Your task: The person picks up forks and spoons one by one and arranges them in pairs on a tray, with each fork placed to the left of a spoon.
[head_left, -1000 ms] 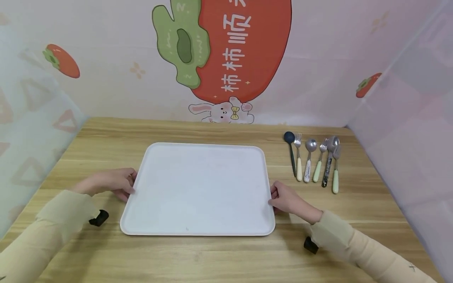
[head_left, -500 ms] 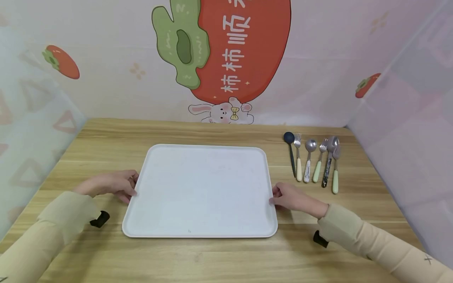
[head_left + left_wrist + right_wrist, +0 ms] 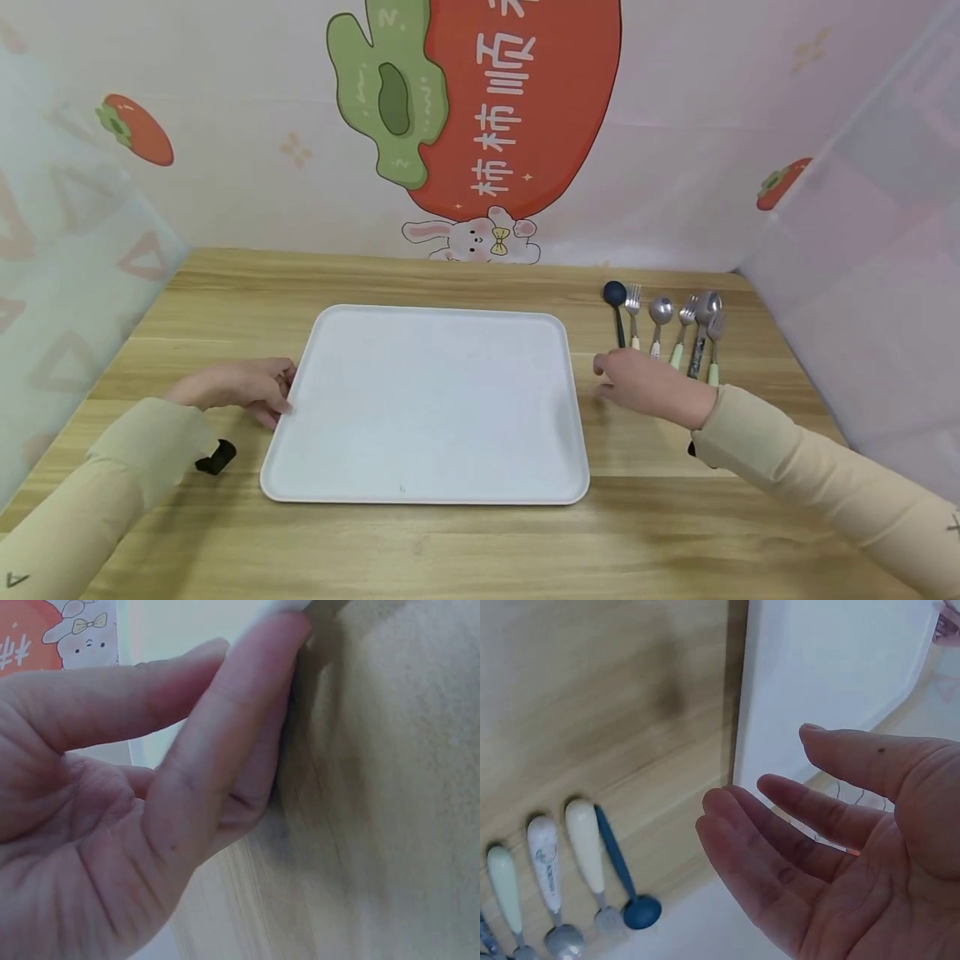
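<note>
The scene is evenly and brightly lit from above, and no glare is seen on the tray [image 3: 427,400]. Soft, faint shadows are cast on the table [image 3: 480,542] beneath both sleeves and along the tray's near edge. In the head view the table's edges are bowed by wide-angle distortion. In the left wrist view the left hand [image 3: 127,802] is blurred and fills the picture. In the right wrist view the right hand [image 3: 840,847] is shaded and soft, while the cutlery [image 3: 570,862] is rendered fairly sharply.
</note>
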Demonstrator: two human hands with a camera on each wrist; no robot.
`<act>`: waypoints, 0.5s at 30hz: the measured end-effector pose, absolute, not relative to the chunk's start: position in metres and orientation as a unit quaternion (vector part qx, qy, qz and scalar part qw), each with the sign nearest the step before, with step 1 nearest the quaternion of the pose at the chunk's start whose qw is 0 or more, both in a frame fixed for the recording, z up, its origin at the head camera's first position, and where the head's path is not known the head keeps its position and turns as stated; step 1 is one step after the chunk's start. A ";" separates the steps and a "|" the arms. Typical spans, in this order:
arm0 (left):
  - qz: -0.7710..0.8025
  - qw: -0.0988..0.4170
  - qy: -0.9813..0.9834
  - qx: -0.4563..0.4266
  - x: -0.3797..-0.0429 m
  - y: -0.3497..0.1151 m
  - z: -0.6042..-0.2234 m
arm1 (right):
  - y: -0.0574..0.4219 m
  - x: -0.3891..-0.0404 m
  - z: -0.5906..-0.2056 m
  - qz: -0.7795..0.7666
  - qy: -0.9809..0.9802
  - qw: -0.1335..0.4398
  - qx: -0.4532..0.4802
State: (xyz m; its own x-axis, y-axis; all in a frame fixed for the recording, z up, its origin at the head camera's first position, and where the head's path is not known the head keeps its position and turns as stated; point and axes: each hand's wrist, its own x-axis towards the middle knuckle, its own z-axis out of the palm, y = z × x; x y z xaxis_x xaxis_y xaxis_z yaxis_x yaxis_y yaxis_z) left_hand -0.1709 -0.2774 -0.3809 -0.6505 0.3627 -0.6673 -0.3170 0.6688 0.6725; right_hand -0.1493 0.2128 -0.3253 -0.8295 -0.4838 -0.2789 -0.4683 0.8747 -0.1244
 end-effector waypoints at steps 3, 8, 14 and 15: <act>0.405 0.422 0.811 0.012 -0.170 -0.279 -0.381 | 0.219 -0.156 -0.324 -0.016 0.959 0.148 -0.241; 0.401 0.424 0.812 0.012 -0.170 -0.279 -0.379 | 0.234 -0.170 -0.324 -0.032 0.963 0.174 -0.203; 0.399 0.426 0.812 0.014 -0.172 -0.277 -0.378 | 0.253 -0.187 -0.326 -0.050 0.968 0.177 -0.170; 0.399 0.427 0.811 0.015 -0.172 -0.278 -0.378 | 0.255 -0.189 -0.327 -0.051 0.969 0.172 -0.168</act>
